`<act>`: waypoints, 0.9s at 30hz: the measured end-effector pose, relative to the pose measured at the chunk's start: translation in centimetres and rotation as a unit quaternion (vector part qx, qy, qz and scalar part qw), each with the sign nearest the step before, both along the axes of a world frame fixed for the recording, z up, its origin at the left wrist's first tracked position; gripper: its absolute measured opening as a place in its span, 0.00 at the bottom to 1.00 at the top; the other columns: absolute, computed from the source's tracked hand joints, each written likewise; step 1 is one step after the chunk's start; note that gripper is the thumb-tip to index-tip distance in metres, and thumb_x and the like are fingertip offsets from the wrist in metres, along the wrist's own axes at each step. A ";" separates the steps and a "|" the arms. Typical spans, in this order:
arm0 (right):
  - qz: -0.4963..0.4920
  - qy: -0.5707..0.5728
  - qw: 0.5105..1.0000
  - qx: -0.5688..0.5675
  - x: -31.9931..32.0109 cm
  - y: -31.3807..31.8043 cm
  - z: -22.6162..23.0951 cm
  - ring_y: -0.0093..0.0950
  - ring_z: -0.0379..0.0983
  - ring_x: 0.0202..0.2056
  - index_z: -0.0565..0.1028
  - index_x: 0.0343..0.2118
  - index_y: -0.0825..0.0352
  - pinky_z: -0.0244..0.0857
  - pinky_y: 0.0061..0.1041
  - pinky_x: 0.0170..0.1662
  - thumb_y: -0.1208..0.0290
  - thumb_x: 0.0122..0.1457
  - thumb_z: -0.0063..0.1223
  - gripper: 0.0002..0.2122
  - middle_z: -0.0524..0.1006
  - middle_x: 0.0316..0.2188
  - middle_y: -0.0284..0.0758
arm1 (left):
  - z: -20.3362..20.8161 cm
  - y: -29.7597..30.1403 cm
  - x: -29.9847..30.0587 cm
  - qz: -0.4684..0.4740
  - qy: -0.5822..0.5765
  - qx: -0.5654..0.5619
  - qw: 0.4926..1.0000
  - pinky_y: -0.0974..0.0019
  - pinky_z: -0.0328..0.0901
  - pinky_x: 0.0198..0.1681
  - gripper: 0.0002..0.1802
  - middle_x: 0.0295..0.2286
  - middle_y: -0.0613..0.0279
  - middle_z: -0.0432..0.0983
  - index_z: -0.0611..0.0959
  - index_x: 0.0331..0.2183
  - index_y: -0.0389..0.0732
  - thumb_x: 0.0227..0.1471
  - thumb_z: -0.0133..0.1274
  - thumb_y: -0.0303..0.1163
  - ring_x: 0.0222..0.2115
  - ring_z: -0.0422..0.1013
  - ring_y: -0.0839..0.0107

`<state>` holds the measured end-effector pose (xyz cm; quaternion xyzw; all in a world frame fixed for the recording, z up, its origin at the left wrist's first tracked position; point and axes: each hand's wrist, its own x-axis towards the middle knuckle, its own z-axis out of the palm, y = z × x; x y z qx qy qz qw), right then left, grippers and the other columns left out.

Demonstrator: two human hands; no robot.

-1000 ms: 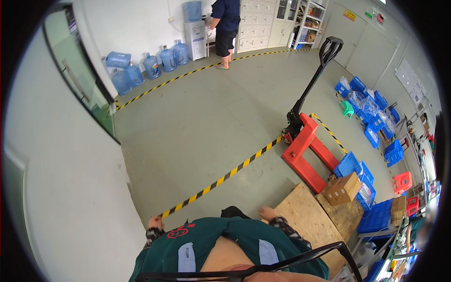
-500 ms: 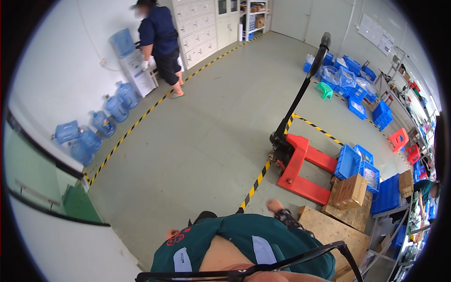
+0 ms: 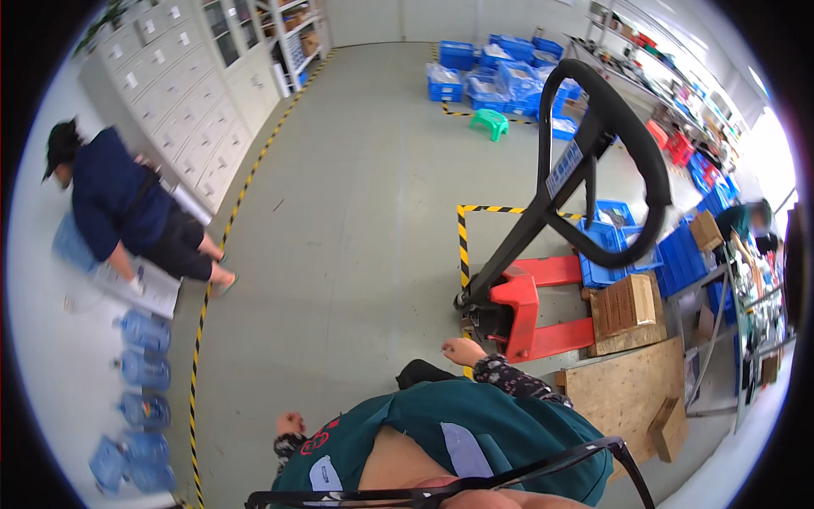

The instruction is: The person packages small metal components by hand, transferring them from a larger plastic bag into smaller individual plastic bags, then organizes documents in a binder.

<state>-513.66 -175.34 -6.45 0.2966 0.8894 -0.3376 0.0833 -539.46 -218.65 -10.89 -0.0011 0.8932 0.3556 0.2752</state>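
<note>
**Pallet truck looms nearer**

The red pallet truck [image 3: 521,314] stands ahead-right, its handle [image 3: 566,170] larger than before, so likely easier to reach. The right hand [image 3: 464,350] hangs nearby, loosely curled, empty; whether the left hand [image 3: 291,424] is closed, I cannot tell.

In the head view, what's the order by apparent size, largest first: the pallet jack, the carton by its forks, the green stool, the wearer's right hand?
1. Pallet jack
2. Carton
3. Green stool and right hand: too alike to rank; the hand is nearer the camera.
</note>
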 end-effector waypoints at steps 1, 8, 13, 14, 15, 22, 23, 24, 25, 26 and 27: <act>-0.036 0.001 0.999 0.002 -0.5 2.2 -1.3 0.39 0.72 0.35 0.75 0.34 0.61 0.65 0.35 0.40 0.63 0.47 0.46 0.13 0.76 0.30 0.40 | -1.0 2.0 -4.8 0.011 0.024 0.043 0.999 0.70 0.63 0.13 0.03 0.17 0.63 0.72 0.76 0.27 0.38 0.46 0.49 0.26 0.12 0.68 0.74; -0.004 -0.073 0.997 -0.009 -13.8 20.3 -6.8 0.39 0.73 0.33 0.77 0.30 0.62 0.66 0.36 0.38 0.62 0.46 0.47 0.12 0.77 0.29 0.40 | 0.9 28.3 -27.5 -0.009 0.070 0.160 0.985 0.72 0.61 0.12 0.03 0.16 0.64 0.70 0.75 0.27 0.39 0.48 0.46 0.25 0.12 0.66 0.75; -0.012 0.063 0.998 -0.006 -27.7 33.3 2.7 0.40 0.72 0.33 0.74 0.35 0.63 0.65 0.35 0.39 0.65 0.49 0.45 0.12 0.76 0.28 0.41 | -3.0 40.6 -31.4 -0.383 0.166 0.211 0.884 0.66 0.64 0.15 0.05 0.13 0.62 0.71 0.76 0.21 0.39 0.44 0.48 0.27 0.12 0.68 0.72; -0.009 0.081 0.997 -0.006 -29.2 36.3 5.4 0.40 0.72 0.33 0.74 0.36 0.63 0.65 0.34 0.39 0.65 0.49 0.45 0.12 0.76 0.28 0.41 | -4.5 42.1 -32.9 -0.401 0.161 0.223 0.874 0.66 0.64 0.15 0.05 0.13 0.62 0.71 0.76 0.21 0.39 0.44 0.48 0.27 0.12 0.68 0.72; -0.029 0.078 0.997 0.003 -30.2 39.4 7.2 0.40 0.72 0.33 0.74 0.36 0.63 0.65 0.34 0.39 0.65 0.49 0.45 0.12 0.76 0.28 0.41 | -4.2 46.8 -34.9 -0.409 0.151 0.208 0.876 0.66 0.64 0.15 0.05 0.13 0.62 0.71 0.76 0.21 0.39 0.44 0.48 0.26 0.12 0.69 0.72; -0.362 0.024 0.930 0.063 -26.4 61.3 4.7 0.42 0.71 0.36 0.74 0.35 0.61 0.65 0.37 0.39 0.68 0.49 0.42 0.12 0.76 0.30 0.43 | -0.6 77.2 -49.3 -0.453 0.101 0.058 0.884 0.66 0.64 0.15 0.05 0.13 0.62 0.72 0.76 0.20 0.39 0.44 0.47 0.25 0.12 0.69 0.71; -0.413 -0.013 0.908 0.068 -23.4 62.9 2.1 0.40 0.71 0.36 0.74 0.35 0.60 0.66 0.35 0.40 0.66 0.49 0.44 0.11 0.76 0.30 0.41 | 0.5 82.2 -49.7 -0.461 0.092 0.036 0.882 0.67 0.64 0.15 0.05 0.13 0.62 0.72 0.76 0.20 0.39 0.44 0.46 0.25 0.12 0.69 0.71; -0.438 -0.072 0.896 0.036 -20.7 63.9 1.2 0.39 0.72 0.37 0.75 0.34 0.61 0.65 0.35 0.40 0.66 0.48 0.45 0.12 0.76 0.32 0.41 | 1.8 87.1 -50.3 -0.465 0.085 0.011 0.881 0.67 0.64 0.15 0.05 0.13 0.62 0.72 0.76 0.20 0.39 0.44 0.46 0.25 0.12 0.69 0.71; -0.465 -0.088 0.881 0.019 -17.5 64.5 -0.5 0.39 0.72 0.36 0.76 0.33 0.63 0.66 0.34 0.40 0.66 0.47 0.47 0.11 0.76 0.32 0.42 | 3.2 92.3 -50.6 -0.470 0.080 -0.014 0.879 0.67 0.64 0.15 0.06 0.13 0.62 0.72 0.76 0.20 0.39 0.44 0.46 0.25 0.12 0.69 0.71; -0.522 -0.091 0.848 0.001 -14.8 64.3 -1.6 0.40 0.72 0.35 0.76 0.30 0.64 0.66 0.35 0.38 0.66 0.46 0.47 0.11 0.76 0.30 0.43 | 5.0 98.0 -50.9 -0.477 0.077 -0.040 0.874 0.67 0.64 0.15 0.06 0.13 0.62 0.72 0.76 0.20 0.39 0.44 0.46 0.25 0.12 0.69 0.71; -0.573 -0.072 0.816 -0.006 -13.6 64.3 -0.6 0.40 0.73 0.34 0.76 0.29 0.66 0.66 0.35 0.37 0.66 0.45 0.47 0.11 0.75 0.28 0.45 | 6.4 104.6 -50.2 -0.388 0.101 -0.029 0.916 0.67 0.64 0.14 0.06 0.13 0.62 0.71 0.75 0.20 0.39 0.44 0.45 0.23 0.12 0.69 0.71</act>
